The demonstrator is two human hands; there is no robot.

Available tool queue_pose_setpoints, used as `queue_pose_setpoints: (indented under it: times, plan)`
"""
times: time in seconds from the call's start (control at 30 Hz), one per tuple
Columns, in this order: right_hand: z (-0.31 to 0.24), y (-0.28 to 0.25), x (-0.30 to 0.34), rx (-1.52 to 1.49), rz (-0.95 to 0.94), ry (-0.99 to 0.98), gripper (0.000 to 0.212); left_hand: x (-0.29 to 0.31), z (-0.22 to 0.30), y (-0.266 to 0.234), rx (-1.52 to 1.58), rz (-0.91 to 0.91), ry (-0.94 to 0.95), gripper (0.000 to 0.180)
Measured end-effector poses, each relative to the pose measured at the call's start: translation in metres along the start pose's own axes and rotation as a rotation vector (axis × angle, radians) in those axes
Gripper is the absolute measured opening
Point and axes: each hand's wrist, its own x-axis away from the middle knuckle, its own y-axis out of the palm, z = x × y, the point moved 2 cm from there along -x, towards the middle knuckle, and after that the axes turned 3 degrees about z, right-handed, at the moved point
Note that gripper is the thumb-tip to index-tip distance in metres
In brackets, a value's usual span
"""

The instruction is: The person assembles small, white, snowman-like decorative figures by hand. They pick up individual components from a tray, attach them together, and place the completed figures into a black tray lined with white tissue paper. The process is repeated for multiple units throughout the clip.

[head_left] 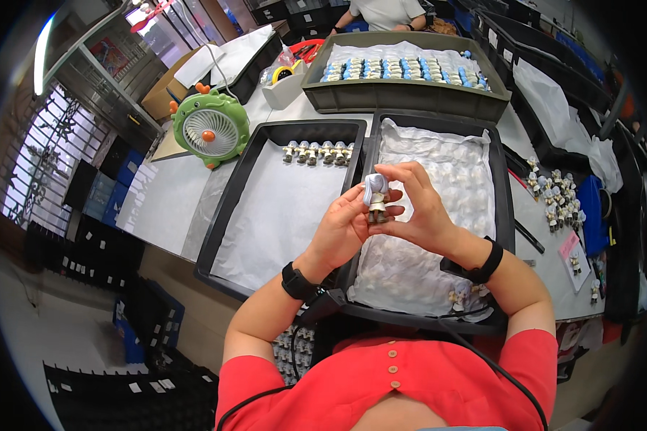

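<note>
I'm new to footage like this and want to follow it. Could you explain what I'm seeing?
There's no machine: a person works bare-handed. The one picture comes from a wide camera on their head, looking down, so straight edges bend. The left hand holds a small doll; the right hand has its fingers around it. On the table, the left tray has a row of dolls; the right tray is lined with white sheeting. A green fan stands beyond.

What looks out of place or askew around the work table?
The loose figurines at the table's right side: they lie in a jumbled cluster, unlike the neat row in the left tray. Nothing looks clearly spilled or damaged.
</note>
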Motion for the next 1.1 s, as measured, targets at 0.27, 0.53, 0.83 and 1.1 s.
queue_pose_setpoints:
  times: [0.27,0.53,0.83,1.1]
  plan:
    - [0.005,-0.002,-0.001,-0.026,0.010,-0.001,0.076,-0.003,-0.001,0.001,0.060,-0.054,-0.011,0.046]
    - [0.007,0.000,-0.001,-0.084,-0.020,0.075,0.069,-0.001,-0.003,-0.001,0.045,-0.017,-0.003,0.042]
    - [0.012,-0.002,-0.003,-0.107,-0.107,0.143,0.063,-0.001,0.005,-0.017,0.010,0.090,-0.066,0.040]
    - [0.020,-0.013,-0.003,-0.109,-0.115,0.197,0.057,-0.044,0.098,-0.089,-0.692,0.489,0.102,0.032]
